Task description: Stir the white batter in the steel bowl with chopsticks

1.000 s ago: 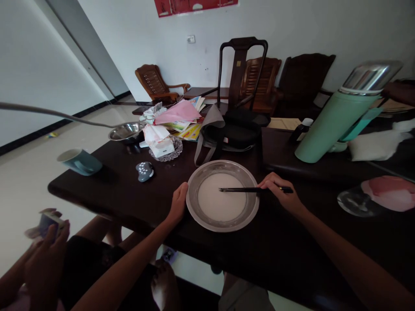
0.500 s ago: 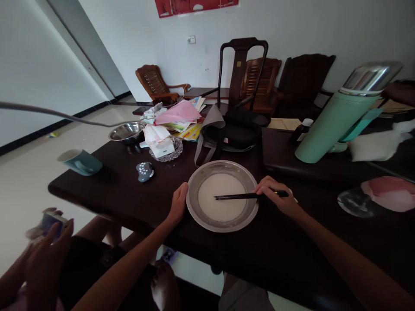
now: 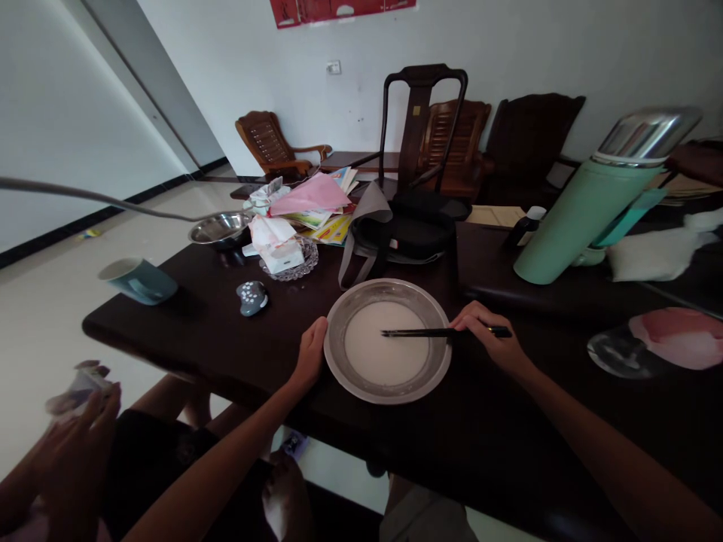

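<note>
Dark wooden tabletop (image 3: 215, 339) carries a wide metal bowl (image 3: 389, 395) near its close edge, with milky white liquid (image 3: 378, 361) inside. Black chopsticks (image 3: 423, 332) reach over the right rim, tips at the liquid, pinched in the right hand (image 3: 490, 340). The left hand (image 3: 309, 354) rests against the left rim; whether its fingers clamp it, I cannot tell. Stirring seems the step in hand; continuing would call for a steady bowl and a light, level sweep. Beyond the bowl sits a black bag (image 3: 426, 229); farther left, a mug (image 3: 147, 284); rightward, a green thermos (image 3: 581, 218). Wooden chairs (image 3: 268, 143) line the wall.
</note>
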The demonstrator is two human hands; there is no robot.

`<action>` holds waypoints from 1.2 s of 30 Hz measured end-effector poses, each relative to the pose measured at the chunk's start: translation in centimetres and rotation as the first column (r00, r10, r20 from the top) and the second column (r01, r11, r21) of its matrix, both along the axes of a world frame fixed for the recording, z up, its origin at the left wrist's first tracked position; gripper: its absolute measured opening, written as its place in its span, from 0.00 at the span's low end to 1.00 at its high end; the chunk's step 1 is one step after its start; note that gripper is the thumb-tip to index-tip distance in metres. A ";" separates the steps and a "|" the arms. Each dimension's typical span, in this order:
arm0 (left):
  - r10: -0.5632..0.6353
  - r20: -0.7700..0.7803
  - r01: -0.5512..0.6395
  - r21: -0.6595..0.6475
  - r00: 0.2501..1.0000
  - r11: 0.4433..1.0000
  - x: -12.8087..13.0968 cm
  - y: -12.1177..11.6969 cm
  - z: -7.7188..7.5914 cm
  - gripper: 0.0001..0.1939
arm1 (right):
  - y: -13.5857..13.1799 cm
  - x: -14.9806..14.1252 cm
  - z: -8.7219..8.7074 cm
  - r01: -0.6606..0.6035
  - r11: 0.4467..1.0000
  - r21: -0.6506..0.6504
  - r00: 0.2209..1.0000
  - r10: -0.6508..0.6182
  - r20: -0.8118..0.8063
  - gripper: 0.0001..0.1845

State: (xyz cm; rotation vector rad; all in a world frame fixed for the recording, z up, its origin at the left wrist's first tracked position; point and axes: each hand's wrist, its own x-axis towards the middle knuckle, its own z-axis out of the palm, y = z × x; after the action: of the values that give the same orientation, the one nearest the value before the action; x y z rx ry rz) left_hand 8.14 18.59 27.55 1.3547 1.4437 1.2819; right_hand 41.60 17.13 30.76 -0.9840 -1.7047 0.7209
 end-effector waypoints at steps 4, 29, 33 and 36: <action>0.004 0.004 -0.004 -0.005 1.000 1.000 0.0 0.0 0.1 0.23 | -0.1 -0.1 0.0 -0.075 0.997 -0.010 0.997 0.075 0.019 0.16; -0.004 0.023 0.004 -0.002 1.000 1.000 0.2 -0.1 0.3 0.22 | 0.0 0.0 -0.2 0.038 0.999 0.008 0.999 -0.038 0.001 0.15; -0.003 0.015 0.003 0.003 1.000 1.000 0.2 -0.2 0.4 0.23 | -0.1 -0.1 -0.2 -0.041 0.999 0.005 0.999 0.041 -0.002 0.15; 0.001 0.015 -0.001 -0.004 1.000 1.000 0.2 -0.2 0.4 0.23 | -0.1 -0.2 -0.2 -0.047 0.999 0.012 0.998 0.047 0.032 0.13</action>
State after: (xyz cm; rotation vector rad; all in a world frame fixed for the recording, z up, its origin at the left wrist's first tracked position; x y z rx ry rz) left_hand 8.33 18.36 27.96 1.3391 1.4363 1.2864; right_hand 41.43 17.07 30.56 -0.9540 -1.7631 0.7273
